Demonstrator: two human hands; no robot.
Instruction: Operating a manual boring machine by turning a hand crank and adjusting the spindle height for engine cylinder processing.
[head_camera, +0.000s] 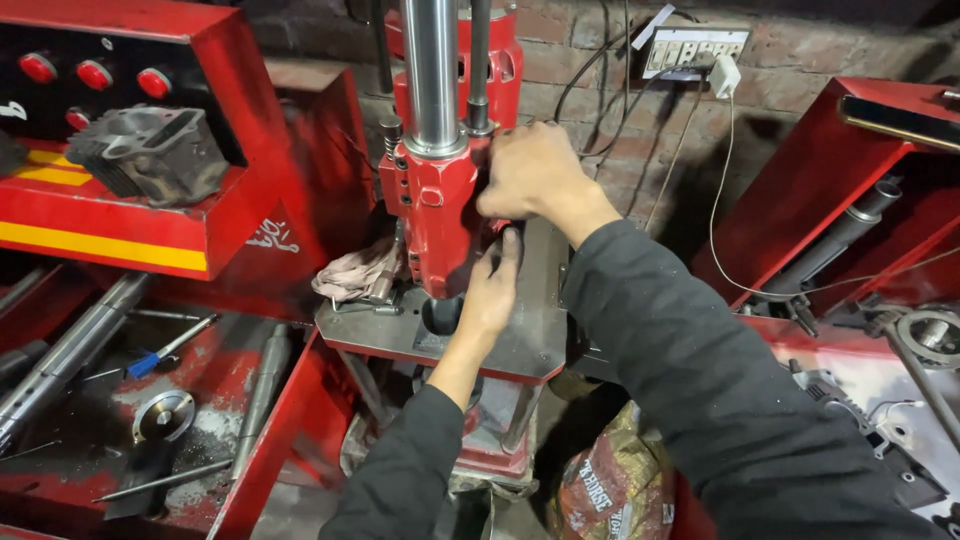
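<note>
A red machine head (440, 200) rides on a shiny steel column (432, 70) above a grey steel table plate (535, 330). My right hand (535, 170) is closed on the right side of the red head, gripping something hidden under the fingers. My left hand (492, 290) rests just below, fingers flat against the lower right of the head and over the plate. A dark round hole (440, 315) shows in the plate under the head. A dirty rag (355, 275) lies at the plate's left edge.
A grey finned engine cylinder (150, 150) sits on a red control cabinet (130, 230) at left. Steel rods, a blue-handled tool (165, 350) and a metal disc (163, 415) lie in a red tray. A printed sack (610, 485) stands below. Another red machine (860, 190) is at right.
</note>
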